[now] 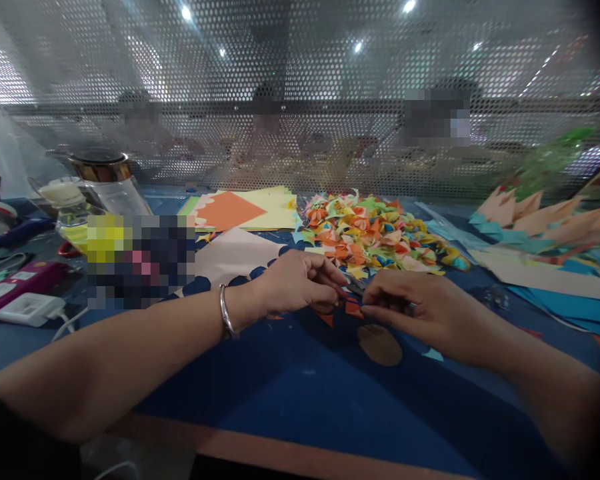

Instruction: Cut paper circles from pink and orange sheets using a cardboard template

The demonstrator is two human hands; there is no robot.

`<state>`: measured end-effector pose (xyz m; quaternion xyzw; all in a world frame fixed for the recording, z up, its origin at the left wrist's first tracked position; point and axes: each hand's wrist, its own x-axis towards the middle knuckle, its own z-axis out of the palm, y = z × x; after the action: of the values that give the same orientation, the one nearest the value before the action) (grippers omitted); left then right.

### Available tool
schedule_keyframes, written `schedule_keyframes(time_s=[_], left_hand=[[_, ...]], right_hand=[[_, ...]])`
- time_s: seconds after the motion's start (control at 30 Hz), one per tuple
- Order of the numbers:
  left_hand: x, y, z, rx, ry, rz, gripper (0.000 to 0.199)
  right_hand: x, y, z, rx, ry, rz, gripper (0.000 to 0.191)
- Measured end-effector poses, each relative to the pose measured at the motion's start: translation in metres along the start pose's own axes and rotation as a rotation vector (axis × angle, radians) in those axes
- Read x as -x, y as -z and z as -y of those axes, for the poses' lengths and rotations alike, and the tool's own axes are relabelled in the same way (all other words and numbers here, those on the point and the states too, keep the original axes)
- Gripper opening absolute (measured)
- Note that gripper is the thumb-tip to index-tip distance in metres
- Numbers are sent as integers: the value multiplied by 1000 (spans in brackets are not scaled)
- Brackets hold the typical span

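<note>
My left hand [300, 281], with a silver bracelet at the wrist, has its fingers pinched together near the middle of the blue table. What it pinches is too small to make out. Close on its right, my right hand [410, 303] is closed around a small dark metal tool [355, 287] that looks like scissors or tweezers. Small orange paper pieces [353, 307] lie just below the fingertips. A brown oval piece [380, 345] rests on the table under my right hand. Behind both hands spreads a pile of colourful folded paper pieces [370, 230].
An orange sheet [235, 211] lies on yellow paper, with a scalloped pale sheet [235, 257] nearer. Jars [113, 190] and a white charger [30, 309] are at left. At right are pointed paper shapes [535, 213] and blue sheets [565, 303]. A perforated panel [310, 160] stands behind.
</note>
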<state>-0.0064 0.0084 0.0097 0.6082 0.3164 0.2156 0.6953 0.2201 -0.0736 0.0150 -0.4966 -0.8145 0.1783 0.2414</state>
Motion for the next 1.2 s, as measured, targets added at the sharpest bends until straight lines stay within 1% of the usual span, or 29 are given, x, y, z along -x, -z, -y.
schedule_keyframes(time_s=[0.17,0.37,0.57,0.8,0.97,1.2], left_hand=[[-1,3,3,31,-14,28,30],[1,-1,-4,61,-13,-41,28],[0,1,-3,155,-38,-2,44],[-1,2,2,225,18,-19,52],[-1,0,3,228,34,-50,52],[0,-1,3,231,35,-60,52]], right_hand=[[0,1,-1,-6,-9,19,34],[1,-1,-4,-5,-6,-13,32],[3,-1,-9,38,-14,-55,35],[4,-3,-15,52,-8,-54,36],[5,-3,-16,65,-8,-46,37],[4,-3,-15,57,-3,-55,36]])
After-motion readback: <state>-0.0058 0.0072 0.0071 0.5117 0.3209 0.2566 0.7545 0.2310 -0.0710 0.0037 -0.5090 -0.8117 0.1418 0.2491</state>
